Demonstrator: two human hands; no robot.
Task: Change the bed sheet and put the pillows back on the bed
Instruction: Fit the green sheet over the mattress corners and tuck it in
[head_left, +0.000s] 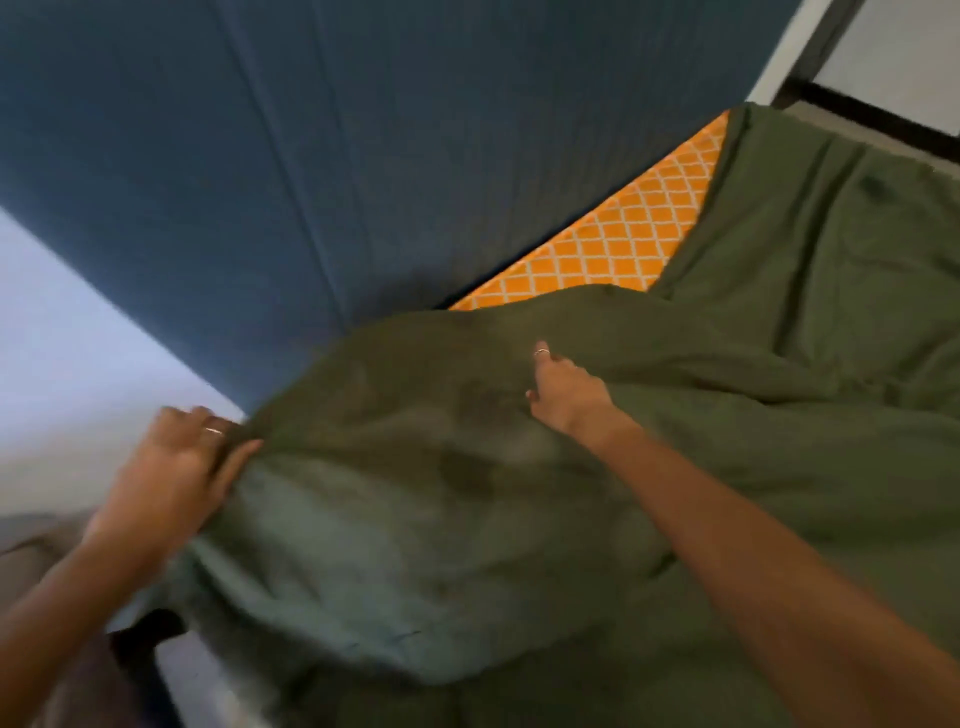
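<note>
Against the headboard (260, 156), left hand (176, 467) is pinching the sheet (571, 493) corner; right hand (563, 387) fingers are curling into its fold, probably to drag it over the bare mattress (618, 244).

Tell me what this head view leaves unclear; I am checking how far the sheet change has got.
- Right hand: fingertips sink into the green sheet, so its grip is hidden.
- Left hand: motion-blurred, though it holds the sheet's edge.
- Orange patterned surface: mostly covered by the sheet.
- Pillows: none in view.
- Dark object at lower left: blurred, unidentifiable.
</note>
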